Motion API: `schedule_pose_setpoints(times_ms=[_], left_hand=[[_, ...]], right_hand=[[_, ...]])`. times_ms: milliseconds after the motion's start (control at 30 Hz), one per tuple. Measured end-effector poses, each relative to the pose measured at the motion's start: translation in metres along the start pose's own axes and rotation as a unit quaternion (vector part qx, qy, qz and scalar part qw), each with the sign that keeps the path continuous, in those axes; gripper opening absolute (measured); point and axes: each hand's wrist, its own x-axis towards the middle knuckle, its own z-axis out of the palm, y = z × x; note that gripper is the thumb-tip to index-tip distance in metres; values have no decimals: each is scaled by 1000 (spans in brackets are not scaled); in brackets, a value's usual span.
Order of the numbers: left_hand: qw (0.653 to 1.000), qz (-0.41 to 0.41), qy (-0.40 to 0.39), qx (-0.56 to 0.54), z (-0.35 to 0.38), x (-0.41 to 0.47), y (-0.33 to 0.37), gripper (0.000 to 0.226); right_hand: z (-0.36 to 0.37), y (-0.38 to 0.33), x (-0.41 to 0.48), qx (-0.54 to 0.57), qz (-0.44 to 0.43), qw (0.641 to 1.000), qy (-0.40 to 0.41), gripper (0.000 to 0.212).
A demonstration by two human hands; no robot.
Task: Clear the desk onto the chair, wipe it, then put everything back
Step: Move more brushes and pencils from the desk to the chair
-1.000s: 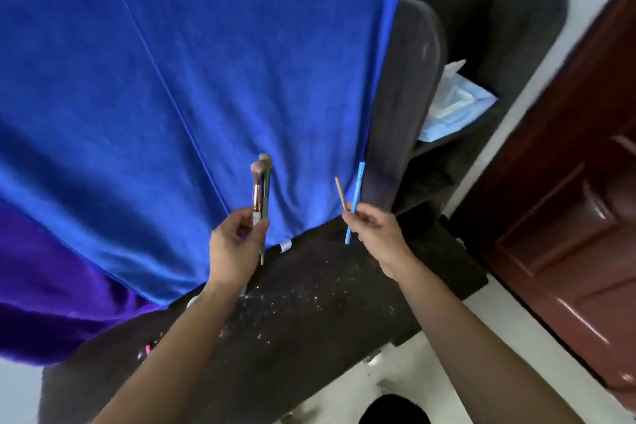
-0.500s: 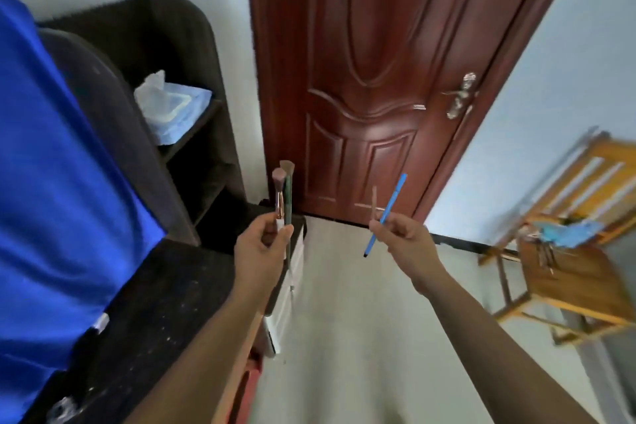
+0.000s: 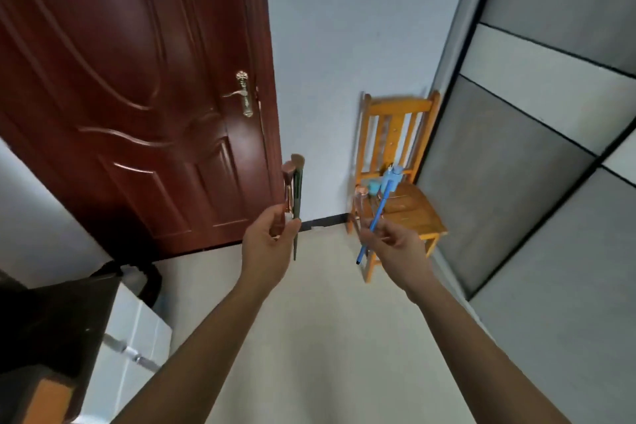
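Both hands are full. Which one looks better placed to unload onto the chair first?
Right, probably: the right hand, pinching the blue pen, lines up with the wooden chair, while the left hand, gripping two makeup brushes, sits off toward the door.

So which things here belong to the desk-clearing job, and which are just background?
Job: makeup brushes in the left hand; blue pen in the right hand; wooden chair with blue items on its seat; dark desk corner.
Background: red-brown door; its metal handle; grey sliding panels.
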Motion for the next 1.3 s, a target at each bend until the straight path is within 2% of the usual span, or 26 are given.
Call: schedule_pose_setpoints(times_ms=[67,167,267,533,900,1100,1167,1300], left_hand=[[1000,1,-22,-13,52,11,14,10],[999,7,-44,-12,112,29,30,8],[998,-1,-58,-11,149,50,34,9],[998,-15,-64,4,251,173,20,16],[996,-3,-84,32,382,369,24,20],[997,4,-76,33,453,422,22,11],[997,-3,-62,38,475,433,18,10],[998,-36,-16,55,518,450,10,8]], right_hand=[[-46,14,19,-6,1,1000,14,2],[-99,30,50,-2,14,999,42,8],[-129,42,82,8,23,998,57,5],[-176,69,219,-10,22,997,80,5],[-240,62,421,-7,27,990,136,10],[-280,97,508,-6,26,994,110,9],[-293,110,541,-14,20,996,84,18],[-317,134,606,5,23,1000,15,18]])
